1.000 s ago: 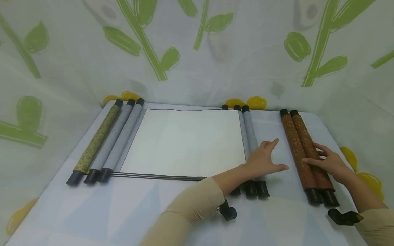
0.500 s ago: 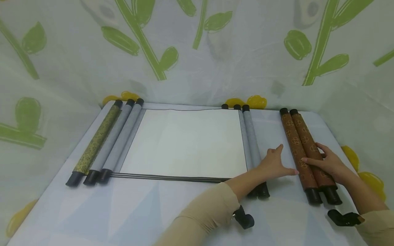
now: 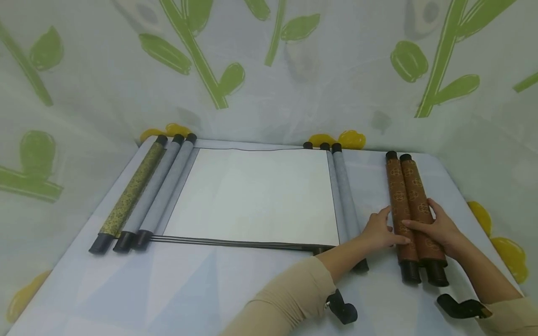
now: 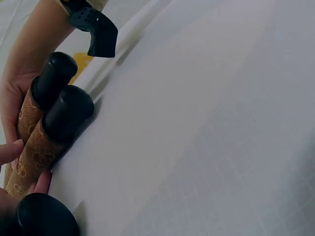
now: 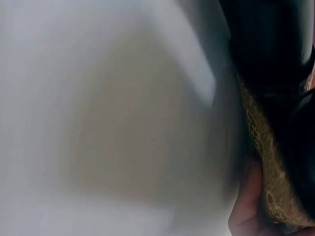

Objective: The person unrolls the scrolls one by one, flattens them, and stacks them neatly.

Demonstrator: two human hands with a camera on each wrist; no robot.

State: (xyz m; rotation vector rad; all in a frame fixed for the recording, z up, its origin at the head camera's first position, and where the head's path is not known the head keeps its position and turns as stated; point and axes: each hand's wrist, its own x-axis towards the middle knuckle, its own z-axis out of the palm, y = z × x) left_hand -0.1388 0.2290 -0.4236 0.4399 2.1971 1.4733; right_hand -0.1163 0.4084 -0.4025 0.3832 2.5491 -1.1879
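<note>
Two rolled brown scrolls with a gold flower pattern, the left scroll [image 3: 397, 186] and the right scroll [image 3: 415, 186], lie side by side at the right of the table. Black knobs cap their ends. My left hand [image 3: 379, 234] holds the left scroll near its lower half; in the left wrist view the thumb [image 4: 9, 152] lies on top and fingertips [image 4: 43, 182] show at the underside. From the other side my right hand [image 3: 439, 229] grips the right scroll, its thumb reaching across toward the left one. The right wrist view shows fingers [image 5: 247, 199] against the patterned roll.
An unrolled scroll with a blank white sheet [image 3: 256, 196] spreads across the middle, flanked by grey rollers [image 3: 168, 186]. At the left lies a yellow-green patterned scroll [image 3: 133, 193]. Behind the table [image 3: 168, 289] hangs a cloth [image 3: 336, 84] printed with green leaves.
My left hand has moved right and taken hold of the left brown scroll. Both brown scrolls have shifted toward me and turned slightly, their near ends swinging left with my right hand.
</note>
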